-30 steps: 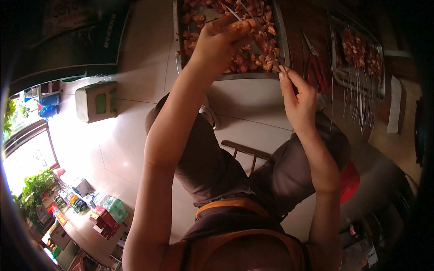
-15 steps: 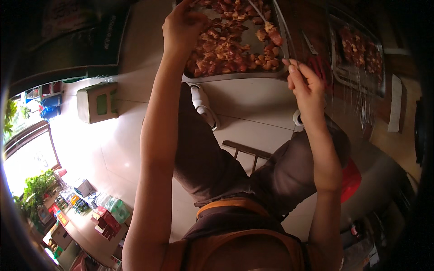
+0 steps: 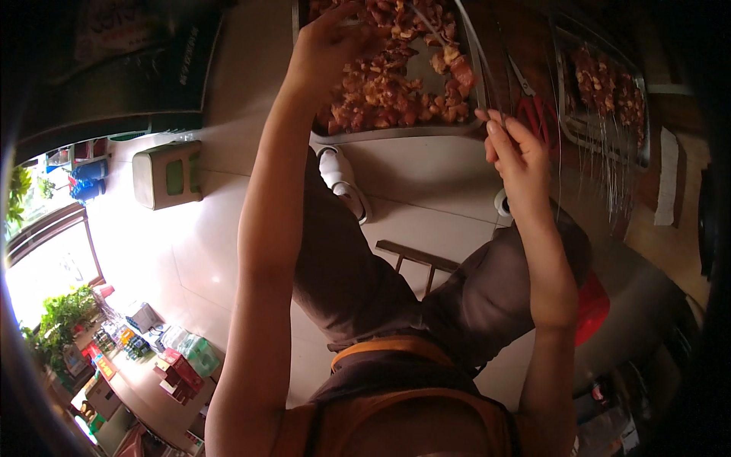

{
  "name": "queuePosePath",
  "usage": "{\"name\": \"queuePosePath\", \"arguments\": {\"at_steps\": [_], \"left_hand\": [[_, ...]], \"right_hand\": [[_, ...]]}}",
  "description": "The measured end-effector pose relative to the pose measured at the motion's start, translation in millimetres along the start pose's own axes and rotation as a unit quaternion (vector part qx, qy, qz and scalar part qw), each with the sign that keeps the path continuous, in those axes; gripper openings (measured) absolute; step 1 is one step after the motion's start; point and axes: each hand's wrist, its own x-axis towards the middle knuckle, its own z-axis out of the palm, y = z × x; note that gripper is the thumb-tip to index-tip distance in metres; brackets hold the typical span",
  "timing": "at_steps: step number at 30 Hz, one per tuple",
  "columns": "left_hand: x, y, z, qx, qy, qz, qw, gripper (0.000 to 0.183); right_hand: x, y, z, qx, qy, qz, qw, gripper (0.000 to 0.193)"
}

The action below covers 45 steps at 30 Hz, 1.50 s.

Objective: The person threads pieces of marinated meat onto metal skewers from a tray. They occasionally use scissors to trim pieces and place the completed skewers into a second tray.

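My left hand (image 3: 331, 47) is over the left part of a metal tray (image 3: 396, 135) of raw, marinated meat chunks (image 3: 381, 95). Its fingers look stretched out and apart above the meat, though their tips are dim and blurred. By the tray's right front corner, my right hand (image 3: 520, 145) is closed, thumb against fingers, around a thin metal skewer (image 3: 493, 95) that is hard to trace against the rim. A pale thin stick (image 3: 430, 24) reaches down to a few chunks (image 3: 459, 68) at the tray's right side.
Red-handled scissors (image 3: 537, 118) lie right of my right hand. Farther right, a second tray (image 3: 567, 126) holds meat on several thin skewers (image 3: 609, 179) that jut over its near edge. A light strip (image 3: 666, 177) lies beyond. A stool (image 3: 166, 175) stands on the floor at left.
My left hand has moved right and slightly down over the meat, its fingers reaching further in. My right hand has shifted slightly down, still pinching the skewer; more of the scissors shows.
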Motion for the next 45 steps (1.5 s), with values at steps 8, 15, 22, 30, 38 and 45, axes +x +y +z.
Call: {"name": "queuePosePath", "arguments": {"at_steps": [8, 15, 22, 30, 38, 45], "left_hand": [[0, 20, 3, -0.283, -0.036, -0.094, 0.954, 0.048], [1, 9, 1, -0.316, -0.035, -0.053, 0.947, 0.05], [-7, 7, 21, -0.365, 0.013, -0.039, 0.93, 0.045], [-11, 3, 22, -0.376, 0.037, -0.086, 0.922, 0.03], [-22, 6, 32, -0.297, -0.074, -0.052, 0.95, 0.023], [-28, 9, 51, -0.328, -0.02, -0.065, 0.942, 0.014]], "right_hand": [[-7, 1, 4, -0.107, -0.029, -0.05, 0.993, 0.026], [-6, 4, 4, -0.115, -0.038, -0.05, 0.991, 0.026], [-8, 3, 11, -0.127, 0.016, -0.07, 0.989, 0.021], [-6, 5, 11, -0.154, 0.019, -0.103, 0.982, 0.021], [-6, 1, 15, -0.19, 0.039, -0.135, 0.972, 0.021], [-2, 9, 25, -0.15, 0.056, -0.152, 0.975, 0.024]]}}
